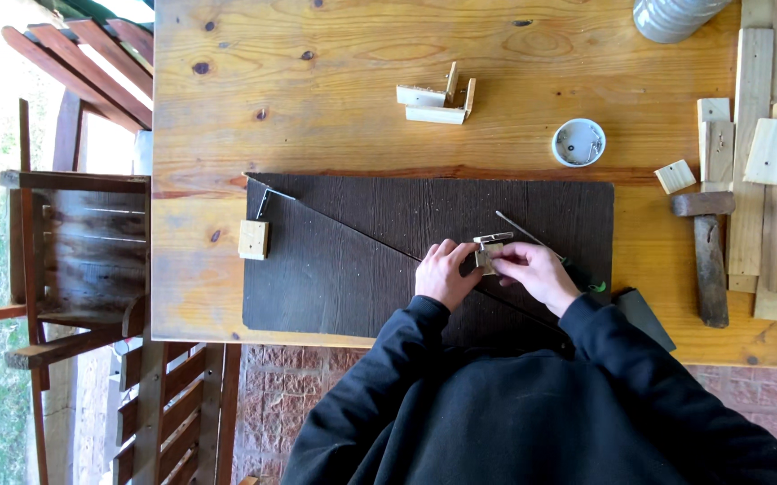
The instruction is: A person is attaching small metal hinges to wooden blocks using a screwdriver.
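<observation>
At about nine o'clock stands a weathered wooden chair (83, 260), just beside the edge of the table (317, 90). On the table lies a dark board (344, 260), and at its left edge a small wooden block (254, 240) rests with a bent metal bracket (270, 199) above it. Near the middle, at about six o'clock of the board, the left hand (445, 272) and the right hand (539, 272) come together, both pinching a small wooden piece (487, 256) with a metal strip on top; the fingers are closed on it from either side. A thin metal rod (521, 231) lies slanted just beyond the right hand. At twelve o'clock sits a little assembly of pale wood scraps (438, 99). Toward two o'clock is a round white dish (578, 142) with small metal bits inside. At three o'clock lie a hammer (708, 256) and several wooden offcuts (752, 153).
</observation>
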